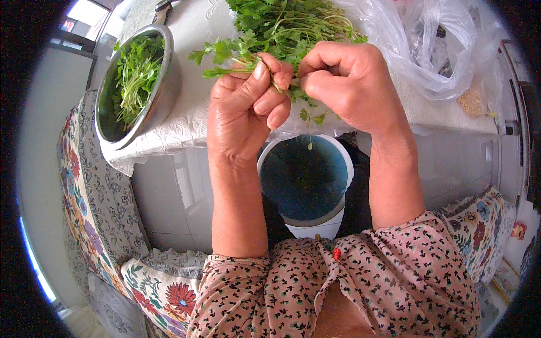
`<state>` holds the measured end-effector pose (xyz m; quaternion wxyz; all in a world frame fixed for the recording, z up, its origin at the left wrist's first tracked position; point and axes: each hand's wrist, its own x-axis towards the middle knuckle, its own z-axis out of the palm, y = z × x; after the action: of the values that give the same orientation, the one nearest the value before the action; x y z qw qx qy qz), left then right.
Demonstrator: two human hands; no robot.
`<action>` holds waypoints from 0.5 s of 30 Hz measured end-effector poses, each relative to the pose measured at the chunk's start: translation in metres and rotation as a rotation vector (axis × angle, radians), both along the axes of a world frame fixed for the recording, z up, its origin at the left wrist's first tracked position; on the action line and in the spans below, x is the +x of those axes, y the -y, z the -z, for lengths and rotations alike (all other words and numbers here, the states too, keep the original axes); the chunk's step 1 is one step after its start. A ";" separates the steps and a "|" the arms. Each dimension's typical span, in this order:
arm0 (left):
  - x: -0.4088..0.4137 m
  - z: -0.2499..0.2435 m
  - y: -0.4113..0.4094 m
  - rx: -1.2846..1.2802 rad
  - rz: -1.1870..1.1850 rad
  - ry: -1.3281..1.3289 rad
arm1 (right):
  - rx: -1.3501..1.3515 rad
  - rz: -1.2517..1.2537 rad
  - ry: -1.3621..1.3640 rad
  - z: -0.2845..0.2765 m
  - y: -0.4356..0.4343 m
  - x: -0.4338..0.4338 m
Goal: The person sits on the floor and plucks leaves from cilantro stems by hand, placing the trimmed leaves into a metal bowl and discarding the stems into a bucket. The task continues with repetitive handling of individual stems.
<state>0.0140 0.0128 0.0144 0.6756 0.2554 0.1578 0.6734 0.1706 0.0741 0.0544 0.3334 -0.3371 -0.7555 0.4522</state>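
Observation:
My left hand (249, 101) is closed around several stalks of a leafy green herb (224, 53), probably cilantro or celery leaf, with the leaves pointing left. Thumb and curled fingers of my right hand (346, 80) pinch close to the stalk ends; what lies between them is hidden. Behind both hands a large heap of the same greens (291, 25) lies on the table. To the left, a metal basin (169, 63) holds a bunch of greens (137, 80). A sprig (312, 118) hangs beneath my hands, over a round bucket (304, 177) with a pale rim between my legs.
A white patterned tablecloth (194, 25) covers the table. Clear plastic bags (439, 55) are at the right, with a small bag of pale grains (471, 102) near the edge. A watch-like object (162, 6) lies at the back left. Floral-covered seating (165, 291) surrounds me.

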 end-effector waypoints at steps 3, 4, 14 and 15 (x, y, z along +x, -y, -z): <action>-0.003 -0.001 0.001 0.017 0.017 0.017 | -0.096 -0.024 -0.054 -0.002 -0.002 0.007; -0.005 -0.001 0.001 0.016 0.018 0.029 | -0.136 -0.009 -0.063 -0.005 -0.003 0.010; 0.011 -0.012 0.003 -0.279 -0.214 -0.394 | 0.133 -0.546 0.241 -0.014 -0.003 0.035; 0.013 -0.013 0.003 -0.305 -0.219 -0.423 | 0.164 -0.407 0.197 -0.012 -0.002 0.030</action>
<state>0.0266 0.0102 0.0278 0.5817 0.2669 0.4215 0.6424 0.2010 0.0765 0.0665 0.1864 -0.1922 -0.8709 0.4122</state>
